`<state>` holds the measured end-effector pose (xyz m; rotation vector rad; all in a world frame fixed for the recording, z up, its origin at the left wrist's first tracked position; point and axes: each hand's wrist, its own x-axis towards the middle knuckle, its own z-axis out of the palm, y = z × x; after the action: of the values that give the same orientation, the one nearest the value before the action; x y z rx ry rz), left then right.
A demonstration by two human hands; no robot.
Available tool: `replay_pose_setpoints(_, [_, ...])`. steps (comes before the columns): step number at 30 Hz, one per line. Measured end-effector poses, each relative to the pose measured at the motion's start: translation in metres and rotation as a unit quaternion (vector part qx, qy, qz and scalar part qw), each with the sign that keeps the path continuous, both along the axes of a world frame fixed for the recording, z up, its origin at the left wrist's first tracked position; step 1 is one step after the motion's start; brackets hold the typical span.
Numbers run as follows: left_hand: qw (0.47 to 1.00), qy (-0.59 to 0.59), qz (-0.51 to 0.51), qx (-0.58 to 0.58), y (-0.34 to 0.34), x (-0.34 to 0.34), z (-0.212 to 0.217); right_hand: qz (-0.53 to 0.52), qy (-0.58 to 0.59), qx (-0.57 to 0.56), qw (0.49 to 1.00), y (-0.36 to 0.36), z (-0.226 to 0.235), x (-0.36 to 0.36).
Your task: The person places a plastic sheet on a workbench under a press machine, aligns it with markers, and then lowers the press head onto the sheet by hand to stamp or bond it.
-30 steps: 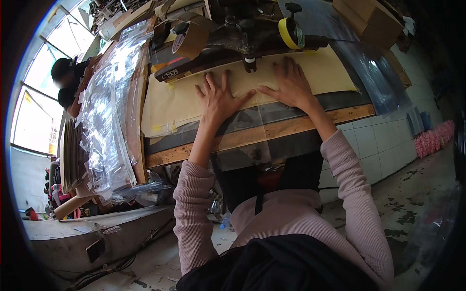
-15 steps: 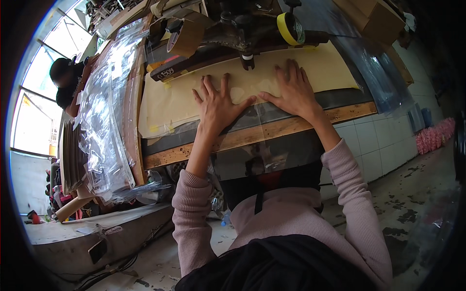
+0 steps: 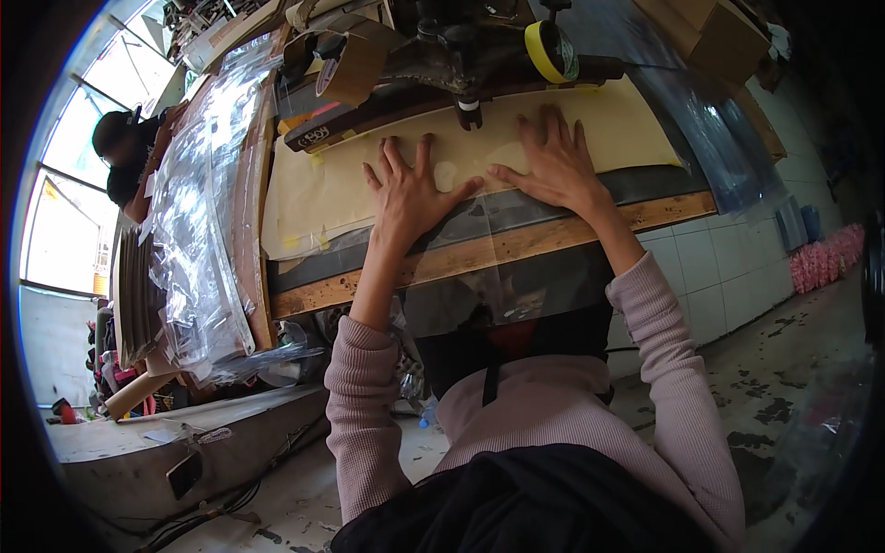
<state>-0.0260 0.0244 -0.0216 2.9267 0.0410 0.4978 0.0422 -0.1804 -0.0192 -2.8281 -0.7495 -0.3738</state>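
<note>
Both hands have slid slightly up the cream sheet (image 3: 369, 189) since before. Left hand (image 3: 410, 194) lies flat, fingers spread, on it; right hand (image 3: 553, 166) likewise, just below the machine (image 3: 461, 55) and yellow tape roll (image 3: 550, 51).

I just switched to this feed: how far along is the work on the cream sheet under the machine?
Done: the cream sheet lies flat on the bench, clear film hanging over the wooden edge. In hand: left hand and right hand press it flat below the machine head. Left: I cannot tell how much remains.
</note>
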Motion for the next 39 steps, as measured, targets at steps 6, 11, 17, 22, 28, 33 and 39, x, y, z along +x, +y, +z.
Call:
replay_pose_setpoints(6, [1.0, -0.006, 0.002, 0.004, 0.0, 0.005, -0.003, 0.005, 0.016, 0.013, 1.0, 0.0, -0.005, 0.011])
replay_pose_setpoints(11, [1.0, 0.003, 0.004, 0.004, 0.001, 0.008, -0.002, 0.004, -0.008, -0.005, 1.0, 0.001, -0.006, 0.016])
replay_pose_setpoints(17, [1.0, -0.002, 0.008, 0.003, 0.002, 0.011, -0.003, 0.0, 0.017, -0.019, 1.0, 0.003, 0.0, 0.017])
replay_pose_setpoints(22, [0.999, 0.043, 0.017, 0.004, -0.001, 0.013, 0.002, 0.0, 0.007, -0.019, 1.0, 0.002, -0.003, 0.021])
replay_pose_setpoints(28, [1.0, -0.017, 0.015, 0.017, 0.005, 0.017, -0.008, -0.011, 0.003, -0.041, 0.999, 0.006, 0.002, 0.02])
replay_pose_setpoints(33, [1.0, -0.009, 0.014, 0.004, 0.004, 0.019, -0.006, 0.0, 0.0, 0.004, 1.0, 0.004, -0.004, 0.025])
replay_pose_setpoints(39, [1.0, 0.003, 0.02, 0.0, 0.005, 0.022, -0.005, -0.003, 0.006, 0.01, 1.0, 0.005, -0.004, 0.026])
